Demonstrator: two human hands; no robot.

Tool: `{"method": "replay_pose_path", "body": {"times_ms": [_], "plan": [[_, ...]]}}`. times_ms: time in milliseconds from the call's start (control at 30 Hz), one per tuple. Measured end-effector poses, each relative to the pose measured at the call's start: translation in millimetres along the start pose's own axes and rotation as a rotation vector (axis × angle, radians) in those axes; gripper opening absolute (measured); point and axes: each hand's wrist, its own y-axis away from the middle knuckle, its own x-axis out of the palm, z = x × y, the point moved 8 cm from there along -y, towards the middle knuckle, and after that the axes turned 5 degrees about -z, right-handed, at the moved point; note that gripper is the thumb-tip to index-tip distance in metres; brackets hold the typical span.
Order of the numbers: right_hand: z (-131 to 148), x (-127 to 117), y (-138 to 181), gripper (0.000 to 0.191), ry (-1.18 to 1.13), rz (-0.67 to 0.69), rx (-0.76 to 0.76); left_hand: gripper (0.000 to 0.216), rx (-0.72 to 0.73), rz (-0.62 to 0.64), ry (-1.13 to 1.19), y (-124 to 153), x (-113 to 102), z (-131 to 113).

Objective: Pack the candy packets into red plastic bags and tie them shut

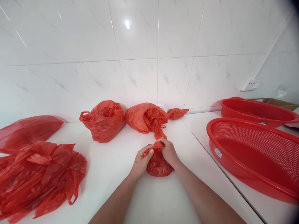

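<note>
A small red plastic bag [160, 166] with something rounded inside rests on the white table in front of me. My left hand [142, 159] pinches the gathered top of this bag from the left, thumb uppermost. From the right, my right hand [168, 151] grips the same bunched neck, its fingers curled and partly hidden. The bag's contents cannot be made out through the plastic. Just beyond my hands lies a larger filled red bag [142, 118], its loose end trailing close to my fingers.
Another filled red bag [105, 123] and a small tied bag [177, 113] stand along the tiled wall. A heap of crumpled red bags [42, 177] covers the left side. Two red plastic baskets [224, 165] sit at the right, near a wall socket [249, 85].
</note>
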Motion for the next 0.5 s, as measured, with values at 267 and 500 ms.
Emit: {"method": "replay_pose_path", "body": {"times_ms": [267, 500], "plan": [[-24.7, 7.2, -5.2, 0.025, -0.463, 0.177, 0.305, 0.036, 0.202, -0.074, -0.306, 1.8, -6.4, -8.2], [-27.6, -13.2, -13.1, 0.021, -0.793, 0.075, 0.345, 0.036, 0.376, -0.225, -0.423, 1.7, -23.0, -23.1]]}}
